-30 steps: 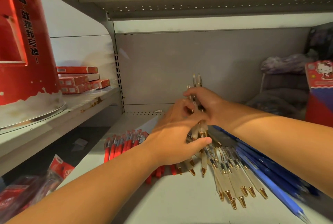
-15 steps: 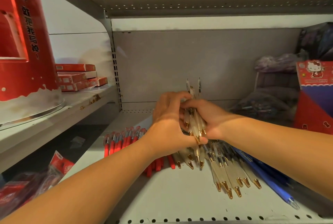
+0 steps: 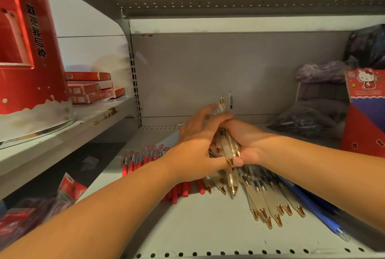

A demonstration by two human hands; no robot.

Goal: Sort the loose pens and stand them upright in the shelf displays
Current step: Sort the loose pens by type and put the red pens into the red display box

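A bundle of cream pens with gold tips point(image 3: 228, 146) stands nearly upright above the grey shelf point(image 3: 204, 223), tops poking up past the fingers. My right hand point(image 3: 248, 144) is wrapped around the bundle from the right. My left hand point(image 3: 195, 150) presses against it from the left, thumb under the gold tips, fingers stretched out at the top. More cream pens point(image 3: 268, 202) lie loose on the shelf below. Red pens point(image 3: 143, 158) lie to the left, partly under my left forearm. Blue pens point(image 3: 312, 208) lie at the right.
A red Hello Kitty display box point(image 3: 366, 113) stands at the right, with dark plastic bags point(image 3: 306, 121) behind it. On the left shelf sit a large red display stand point(image 3: 27, 50) and flat red boxes point(image 3: 89, 90). Red packets point(image 3: 41, 206) lie lower left.
The bundle has been gathered tighter and stands more upright between both hands. My left fingers have stretched out along its top. The view has dropped and moved closer.
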